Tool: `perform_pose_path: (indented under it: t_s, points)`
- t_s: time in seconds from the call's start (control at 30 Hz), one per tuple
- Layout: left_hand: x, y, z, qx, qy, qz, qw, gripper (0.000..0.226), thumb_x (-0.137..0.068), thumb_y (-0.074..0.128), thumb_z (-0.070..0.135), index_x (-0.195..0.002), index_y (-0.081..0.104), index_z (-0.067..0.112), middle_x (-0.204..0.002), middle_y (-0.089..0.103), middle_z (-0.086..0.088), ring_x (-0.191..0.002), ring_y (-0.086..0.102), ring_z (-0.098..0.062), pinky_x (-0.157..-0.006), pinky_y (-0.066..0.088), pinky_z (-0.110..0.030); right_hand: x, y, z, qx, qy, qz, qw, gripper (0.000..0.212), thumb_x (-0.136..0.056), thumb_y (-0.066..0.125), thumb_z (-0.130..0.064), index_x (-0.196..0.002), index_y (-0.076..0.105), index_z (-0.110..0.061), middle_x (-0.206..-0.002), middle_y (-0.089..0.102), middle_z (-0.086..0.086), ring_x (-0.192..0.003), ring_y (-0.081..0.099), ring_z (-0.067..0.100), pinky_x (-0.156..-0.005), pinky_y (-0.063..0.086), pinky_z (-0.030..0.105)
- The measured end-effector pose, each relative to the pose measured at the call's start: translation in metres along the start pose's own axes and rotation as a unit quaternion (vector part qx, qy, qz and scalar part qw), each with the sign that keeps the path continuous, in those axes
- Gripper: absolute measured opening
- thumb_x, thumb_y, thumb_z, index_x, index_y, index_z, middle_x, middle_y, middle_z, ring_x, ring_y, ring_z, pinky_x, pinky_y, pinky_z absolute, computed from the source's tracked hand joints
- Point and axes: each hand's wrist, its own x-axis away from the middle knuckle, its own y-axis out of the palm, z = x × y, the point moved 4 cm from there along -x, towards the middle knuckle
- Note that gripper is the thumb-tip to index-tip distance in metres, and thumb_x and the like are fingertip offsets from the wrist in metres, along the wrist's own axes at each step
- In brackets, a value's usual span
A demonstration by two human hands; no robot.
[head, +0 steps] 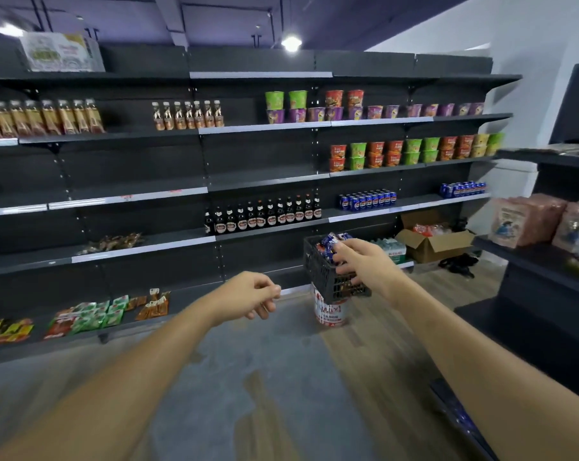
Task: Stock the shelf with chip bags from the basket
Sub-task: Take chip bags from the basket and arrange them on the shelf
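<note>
Right-hand fingers (346, 271): curling over the near rim of the black basket (318, 271), thumb lying against the blue-and-red chip bags (331, 241) heaped inside; whether a bag is also being pinched cannot be told. Right hand (364, 261) is sitting on the load, while the left hand (251, 294) is hanging loosely curled, holding nothing, down-left and apart from the basket. Basket is resting on a white tub (329, 312) on the floor, near the dark shelf (264, 181), whose bare tiers are lying up and left of the fingers.
</note>
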Motion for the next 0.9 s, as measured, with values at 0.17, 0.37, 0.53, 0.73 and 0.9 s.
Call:
perform_pose_path:
  t_s: [0.17,0.37,0.53,0.73,0.9]
  points:
    - [-0.111,-0.021,-0.001,0.008,-0.023,0.005,1.0,0.025,-0.101,0.053,0.031,-0.097,0.067,0.01,-0.084,0.072,-0.006,-0.069,0.067,-0.015,-0.06,0.045,-0.023,-0.113,-0.015,0.029,0.002,0.008,-0.007,1.0,0.022,-0.103,0.047,-0.047,-0.116,0.058,-0.033,-0.114,0.068,-0.009,-0.101,0.068,0.011,-0.097,0.052,0.043]
    - [-0.216,-0.057,-0.007,0.009,-0.03,0.016,0.999,0.025,-0.101,0.054,0.032,-0.099,0.067,0.011,-0.083,0.072,-0.002,-0.068,0.068,-0.012,-0.056,0.046,-0.018,-0.235,-0.014,0.024,-0.007,-0.004,-0.02,1.0,0.026,-0.105,0.048,-0.043,-0.121,0.06,-0.027,-0.114,0.069,-0.007,-0.102,0.068,0.014,-0.094,0.054,0.04]
    - [-0.309,-0.098,-0.035,0.009,-0.032,0.032,0.999,0.025,-0.1,0.055,0.035,-0.097,0.068,0.014,-0.082,0.075,0.0,-0.069,0.069,-0.011,-0.06,0.048,-0.022,-0.337,0.012,0.023,-0.012,-0.01,-0.029,0.999,0.02,-0.105,0.048,-0.04,-0.116,0.059,-0.028,-0.114,0.068,-0.005,-0.103,0.07,0.018,-0.094,0.053,0.039]
    - [-0.43,-0.153,-0.094,0.014,-0.024,0.036,0.999,0.026,-0.102,0.053,0.03,-0.1,0.067,0.008,-0.081,0.073,-0.001,-0.068,0.067,-0.013,-0.059,0.047,-0.024,-0.47,0.069,0.046,0.011,0.0,-0.045,0.999,0.018,-0.105,0.048,-0.042,-0.112,0.06,-0.03,-0.113,0.068,-0.008,-0.101,0.069,0.013,-0.099,0.054,0.043]
    - [-0.525,-0.209,-0.127,0.022,-0.028,0.028,0.999,0.025,-0.102,0.051,0.031,-0.101,0.067,0.012,-0.085,0.074,-0.003,-0.069,0.067,-0.011,-0.062,0.049,-0.026,-0.573,0.1,0.048,0.015,0.024,-0.053,0.998,0.026,-0.105,0.046,-0.043,-0.122,0.058,-0.028,-0.118,0.067,-0.005,-0.102,0.068,0.014,-0.1,0.053,0.045]
